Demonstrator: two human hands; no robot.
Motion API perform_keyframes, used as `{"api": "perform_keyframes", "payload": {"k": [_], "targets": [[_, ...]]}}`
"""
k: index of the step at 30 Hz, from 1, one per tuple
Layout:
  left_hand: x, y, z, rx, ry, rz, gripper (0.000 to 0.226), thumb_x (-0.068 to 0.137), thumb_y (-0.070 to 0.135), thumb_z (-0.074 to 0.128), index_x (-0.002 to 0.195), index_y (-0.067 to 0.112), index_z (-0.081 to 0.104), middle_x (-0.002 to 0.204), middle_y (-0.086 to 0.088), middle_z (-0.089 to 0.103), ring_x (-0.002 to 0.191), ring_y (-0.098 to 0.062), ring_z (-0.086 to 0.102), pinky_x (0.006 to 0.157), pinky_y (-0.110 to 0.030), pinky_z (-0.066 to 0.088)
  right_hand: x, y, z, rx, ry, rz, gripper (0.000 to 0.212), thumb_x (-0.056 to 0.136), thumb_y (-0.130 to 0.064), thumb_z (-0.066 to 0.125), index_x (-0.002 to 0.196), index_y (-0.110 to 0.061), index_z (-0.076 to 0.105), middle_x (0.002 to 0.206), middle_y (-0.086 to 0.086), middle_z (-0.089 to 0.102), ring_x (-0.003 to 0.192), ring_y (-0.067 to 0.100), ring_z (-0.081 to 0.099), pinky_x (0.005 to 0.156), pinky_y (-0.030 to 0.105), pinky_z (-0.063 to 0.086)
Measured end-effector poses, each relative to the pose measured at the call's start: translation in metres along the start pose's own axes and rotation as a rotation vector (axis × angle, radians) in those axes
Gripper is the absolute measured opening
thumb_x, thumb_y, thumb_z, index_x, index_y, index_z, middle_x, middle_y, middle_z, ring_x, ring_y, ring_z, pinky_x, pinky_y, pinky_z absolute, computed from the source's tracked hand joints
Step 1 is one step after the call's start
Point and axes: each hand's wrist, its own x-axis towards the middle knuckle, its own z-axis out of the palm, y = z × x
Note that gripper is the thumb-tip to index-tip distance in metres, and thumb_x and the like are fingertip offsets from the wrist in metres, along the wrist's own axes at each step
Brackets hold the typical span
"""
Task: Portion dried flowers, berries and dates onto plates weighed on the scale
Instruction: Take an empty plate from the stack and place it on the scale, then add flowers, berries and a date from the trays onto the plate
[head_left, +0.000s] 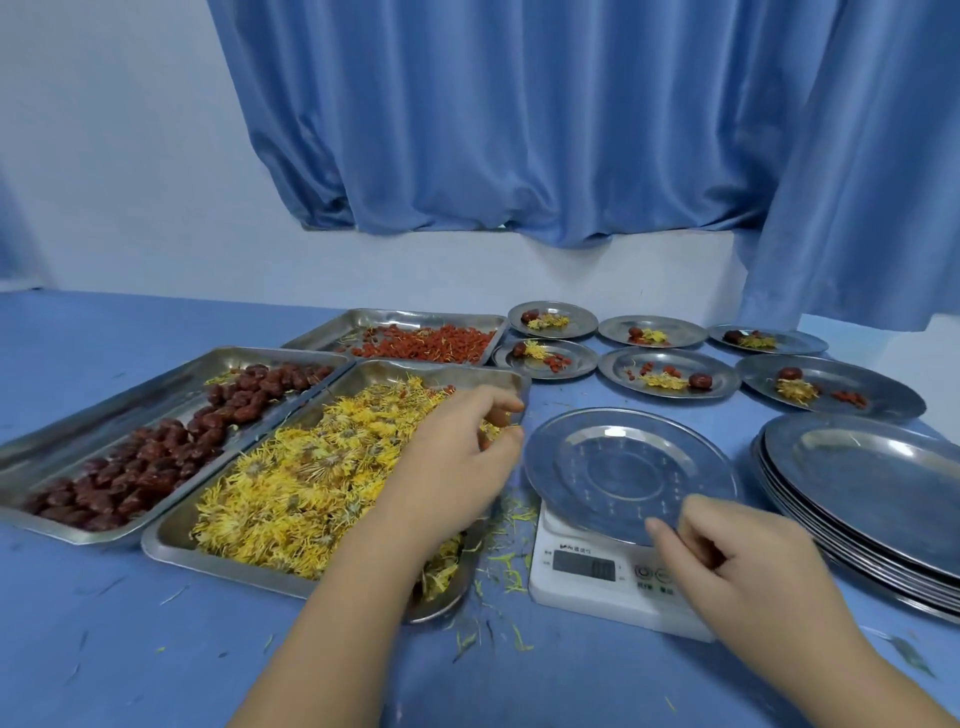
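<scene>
1. One view was supplied: head-worn, wide-angle.
2. It was pointed forward and down across the table (130, 649), from its near edge toward the wall (104, 156).
3. Closest range: both forearms were cut off by the bottom edge. The left hand (457, 457) and right hand (748, 561) were framed in the lower half, with the scale (571, 597) and dried flowers (291, 483) beside them.
4. Filled plates (649, 358) were seen farther back, mid-frame.
5. The upper half was filled by the curtain (519, 130).

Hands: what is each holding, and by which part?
Left hand pinches dried flowers in their tray; right hand touches the plate at its near rim, hold unclear.
</scene>
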Motion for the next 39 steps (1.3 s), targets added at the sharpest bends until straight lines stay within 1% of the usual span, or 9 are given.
{"api": "perform_keyframes", "payload": {"k": [4,9,13,16,21,24,28,34,39], "targets": [[0.015,-0.025,-0.035,0.329,-0.176,-0.128,0.030,0.093,0.025,0.057,0.121,0.036,0.056,0.120,0.012,0.057,0.079,-0.003,0.058,0.069,-0.025,0.051,0.002,0.002,0.001,0.032,-0.038,0.002,0.057,0.076,-0.017,0.075,0.056,-0.023,0.023,0.045,-0.007,0.025,0.045,0.010,0.029,0.050,0.027,0.032],[0.032,-0.045,-0.059,0.643,-0.510,-0.214,0.040,0.089,0.016,0.064,0.127,0.029,0.059,0.131,0.005,0.059,0.111,-0.012,0.058,0.096,-0.034,0.049,0.001,0.003,0.004,0.058,-0.076,-0.021,0.057,0.078,-0.019,0.074,0.057,-0.024,0.022,0.047,-0.006,0.027,0.046,0.014,0.031,0.050,0.028,0.032],[0.039,-0.045,-0.068,0.563,-0.426,-0.143,0.025,0.091,0.018,0.062,0.110,0.033,0.066,0.109,0.009,0.067,0.094,-0.007,0.062,0.090,-0.032,0.052,0.000,0.005,0.003,0.080,-0.080,0.004,0.056,0.079,-0.020,0.073,0.055,-0.024,0.022,0.047,-0.004,0.031,0.047,0.014,0.032,0.046,0.026,0.029],[0.044,-0.041,-0.077,0.413,-0.342,-0.148,0.017,0.093,0.027,0.061,0.105,0.038,0.066,0.100,0.015,0.068,0.090,-0.018,0.069,0.082,-0.040,0.057,0.001,0.006,0.001,0.110,-0.075,0.041,0.055,0.080,-0.019,0.071,0.055,-0.022,0.023,0.049,-0.003,0.035,0.048,0.014,0.033,0.046,0.030,0.031],[0.051,-0.043,-0.102,0.453,-0.324,-0.158,0.016,0.092,0.032,0.062,0.106,0.039,0.064,0.105,0.015,0.063,0.091,0.003,0.056,0.068,-0.015,0.037,0.002,0.009,0.000,0.133,-0.090,0.084,0.053,0.081,-0.021,0.070,0.054,-0.022,0.024,0.048,-0.004,0.036,0.048,0.015,0.034,0.047,0.033,0.034],[0.048,-0.046,-0.110,0.775,-0.558,-0.231,0.034,0.090,0.033,0.061,0.124,0.030,0.061,0.116,0.008,0.062,0.097,-0.006,0.055,0.081,-0.022,0.043,0.001,0.008,0.000,0.140,-0.102,0.098,0.052,0.080,-0.022,0.069,0.053,-0.022,0.025,0.048,-0.004,0.038,0.048,0.015,0.034,0.048,0.035,0.036],[0.038,-0.055,-0.106,0.785,-0.639,-0.335,0.040,0.087,0.032,0.068,0.126,0.029,0.059,0.122,0.003,0.060,0.109,-0.016,0.056,0.096,-0.034,0.046,0.001,0.009,0.001,0.151,-0.121,0.113,0.052,0.081,-0.023,0.069,0.053,-0.023,0.025,0.048,-0.005,0.039,0.048,0.015,0.034,0.048,0.035,0.036],[0.034,-0.064,-0.106,0.673,-0.523,-0.288,0.030,0.085,0.020,0.069,0.112,0.032,0.063,0.109,0.007,0.063,0.093,-0.009,0.059,0.076,-0.024,0.046,0.001,0.011,0.001,0.154,-0.114,0.108,0.051,0.080,-0.024,0.067,0.053,-0.021,0.024,0.048,-0.004,0.037,0.047,0.014,0.033,0.047,0.030,0.032],[0.038,-0.060,-0.122,0.483,-0.351,-0.229,0.023,0.086,0.043,0.069,0.108,0.039,0.064,0.101,0.015,0.066,0.092,-0.001,0.060,0.077,-0.025,0.042,0.000,0.011,0.001,0.151,-0.110,0.102,0.050,0.081,-0.024,0.067,0.053,-0.022,0.025,0.047,-0.004,0.036,0.047,0.014,0.034,0.046,0.029,0.031]]}}
